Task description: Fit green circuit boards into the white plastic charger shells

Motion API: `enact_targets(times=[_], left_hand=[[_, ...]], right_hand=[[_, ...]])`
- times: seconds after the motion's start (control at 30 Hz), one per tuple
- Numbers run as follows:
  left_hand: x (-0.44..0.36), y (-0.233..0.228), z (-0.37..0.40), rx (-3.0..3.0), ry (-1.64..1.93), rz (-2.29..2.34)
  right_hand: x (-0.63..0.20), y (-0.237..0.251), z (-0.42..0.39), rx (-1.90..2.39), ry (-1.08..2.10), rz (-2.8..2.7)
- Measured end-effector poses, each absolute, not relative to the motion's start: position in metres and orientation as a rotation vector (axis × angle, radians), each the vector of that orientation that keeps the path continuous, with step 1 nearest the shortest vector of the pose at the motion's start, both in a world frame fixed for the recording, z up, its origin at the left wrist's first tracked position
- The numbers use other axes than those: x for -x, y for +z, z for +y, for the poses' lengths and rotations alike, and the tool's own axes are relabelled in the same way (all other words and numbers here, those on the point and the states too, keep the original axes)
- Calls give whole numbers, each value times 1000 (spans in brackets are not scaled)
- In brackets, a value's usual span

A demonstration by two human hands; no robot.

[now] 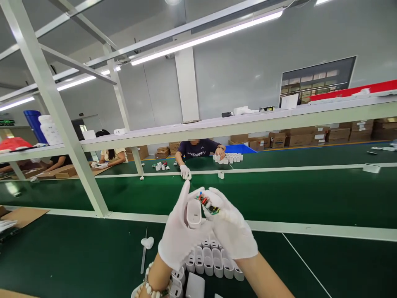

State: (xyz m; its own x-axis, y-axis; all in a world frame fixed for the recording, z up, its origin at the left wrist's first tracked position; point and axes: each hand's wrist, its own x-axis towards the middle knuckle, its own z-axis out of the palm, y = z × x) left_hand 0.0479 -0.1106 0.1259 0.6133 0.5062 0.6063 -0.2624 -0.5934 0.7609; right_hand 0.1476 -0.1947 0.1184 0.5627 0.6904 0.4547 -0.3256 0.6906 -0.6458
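Observation:
My left hand [182,231], in a white glove, is closed around a white plastic housing [194,213] whose open hollow faces me. Close beside it, my gloved right hand [234,225] grips a small circuit board [208,203] with red, blue and black parts. The board is tilted next to the housing's upper right side and apart from its opening. Below my hands, rows of similar white housings [208,260] stand on the green bench, partly hidden by my gloves and wrists. A white closed casing [195,285] lies in front of them.
Tweezers [143,256] and a white heart-shaped piece [148,242] lie to the left. A green conveyor belt [279,194] runs beyond the bench, carrying a single housing [221,175]. Across it sits a co-worker [198,149] with gloved hands. A metal post [62,116] and shelf [248,124] frame the space.

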Motion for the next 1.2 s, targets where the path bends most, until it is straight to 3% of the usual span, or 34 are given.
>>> enact_targets(times=[0.13, 0.3, 0.47, 0.73, 0.97, 1.2], left_hand=[[-45, 115, -102, -2002, 1220, -18], [-50, 101, -95, -2282, 1665, -160], [-46, 110, -97, -2370, 1464, -123], [-28, 120, -91, -2411, 1167, -297], [-28, 130, -87, -2586, 1557, -204], [-35, 118, -82, -2478, 1681, -290]], right_hand=[[-161, 132, -219, 741, 487, -929], [-158, 145, -240, 934, 171, -1226], [-144, 146, -240, 1140, -50, -1447], [-140, 144, -236, 1188, -51, -1412], [-136, 138, -240, 1223, -98, -1355], [-123, 145, -248, 1272, -356, -1504]])
